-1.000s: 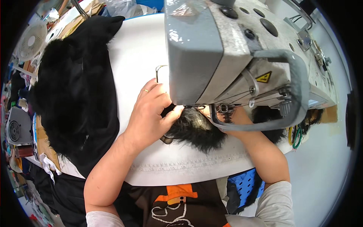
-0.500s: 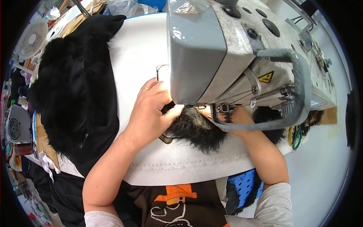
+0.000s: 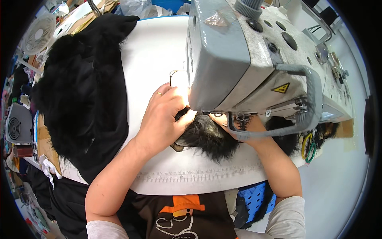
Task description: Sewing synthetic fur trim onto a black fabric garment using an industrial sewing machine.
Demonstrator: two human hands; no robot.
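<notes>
A small black fur piece (image 3: 211,139) with a paler patch lies on the white table under the head of a grey sewing machine (image 3: 223,51). My left hand (image 3: 165,115) grips its left edge, thumb and fingers pinched together beside the lit needle area. On the other side, my right hand (image 3: 248,127) reaches in beneath the machine's grey looped guard (image 3: 314,103). Its thumb and fingertips press on the fur's right side, though the machine partly hides them. A ring shows on a left finger.
A large black fur garment (image 3: 83,95) covers the table's left side. Green-and-yellow-handled scissors (image 3: 308,147) hang at the right edge, near more black fur (image 3: 282,135). A printed ruler scale (image 3: 199,175) runs along the front, and a white fan (image 3: 39,35) stands far left.
The view has shifted slightly, so the machine and table appear a little further right. Both hands keep their hold on the fur piece, with hardly any movement of their own.
</notes>
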